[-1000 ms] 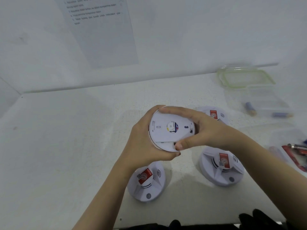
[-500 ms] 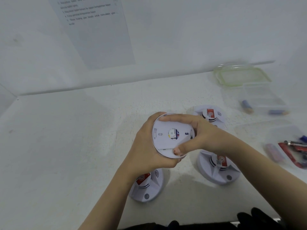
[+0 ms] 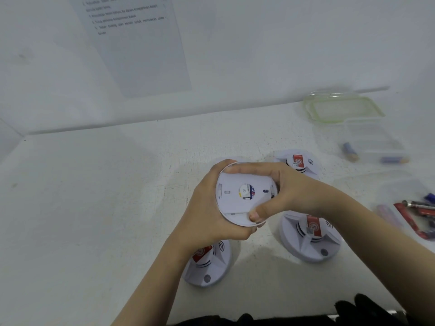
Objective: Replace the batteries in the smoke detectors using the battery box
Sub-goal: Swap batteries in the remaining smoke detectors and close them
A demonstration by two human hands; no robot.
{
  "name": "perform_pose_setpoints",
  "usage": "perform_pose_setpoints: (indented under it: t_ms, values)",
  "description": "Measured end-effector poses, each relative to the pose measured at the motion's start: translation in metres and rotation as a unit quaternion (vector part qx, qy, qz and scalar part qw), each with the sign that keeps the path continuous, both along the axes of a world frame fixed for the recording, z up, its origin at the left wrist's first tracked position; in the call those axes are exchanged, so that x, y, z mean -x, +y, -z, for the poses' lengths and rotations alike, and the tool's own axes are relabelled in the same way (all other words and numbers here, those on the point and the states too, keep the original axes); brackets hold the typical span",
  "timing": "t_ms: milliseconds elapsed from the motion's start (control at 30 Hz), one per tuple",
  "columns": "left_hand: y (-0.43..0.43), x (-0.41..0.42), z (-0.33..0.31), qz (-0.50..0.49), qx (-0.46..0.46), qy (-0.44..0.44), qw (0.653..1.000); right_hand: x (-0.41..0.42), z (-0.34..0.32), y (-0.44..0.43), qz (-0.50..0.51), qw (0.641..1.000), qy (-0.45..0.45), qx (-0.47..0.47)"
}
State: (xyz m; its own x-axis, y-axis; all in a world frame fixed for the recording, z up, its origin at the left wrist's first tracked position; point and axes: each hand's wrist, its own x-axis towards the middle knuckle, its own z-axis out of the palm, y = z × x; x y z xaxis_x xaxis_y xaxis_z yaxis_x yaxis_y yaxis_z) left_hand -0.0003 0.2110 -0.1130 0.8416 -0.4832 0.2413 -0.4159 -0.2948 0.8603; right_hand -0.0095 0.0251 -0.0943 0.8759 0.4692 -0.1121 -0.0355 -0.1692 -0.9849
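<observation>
A round white smoke detector (image 3: 237, 201) is held above the table with its flat back plate facing me. My left hand (image 3: 207, 208) cups it from the left and underneath. My right hand (image 3: 289, 191) grips its right side, fingers over the top rim and thumb pressed on the lower edge of the back plate. Three more white detectors with red labels lie face up on the table: one at the front left (image 3: 209, 264), one at the front right (image 3: 310, 238), one behind my right hand (image 3: 300, 162). A clear battery box (image 3: 376, 147) with loose batteries sits at the right.
A green-rimmed clear lid (image 3: 343, 109) lies beyond the box near the wall. Red-handled tools (image 3: 421, 215) and a few batteries lie at the far right edge. A printed sheet (image 3: 138, 43) hangs on the white wall. The white table (image 3: 82, 208) spreads to the left.
Both hands keep the same hold on the detector. The right thumb has slid a little along the lower edge of the back plate, and the view has shifted slightly.
</observation>
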Motion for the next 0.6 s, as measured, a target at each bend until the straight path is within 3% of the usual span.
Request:
perform_pose_setpoints:
  t_ms: [333,467,600]
  values:
    - [0.001,-0.004,0.006,0.003,-0.018,-0.006,1.000,-0.002,-0.002,-0.003,-0.026,0.999,-0.009,0.021]
    - [0.002,-0.009,0.001,0.007,-0.017,0.005,1.000,-0.004,-0.003,-0.001,-0.021,0.996,-0.065,0.058]
    - [0.005,-0.014,-0.002,0.010,-0.017,0.009,1.000,-0.002,-0.002,-0.002,0.054,0.967,-0.173,0.180]
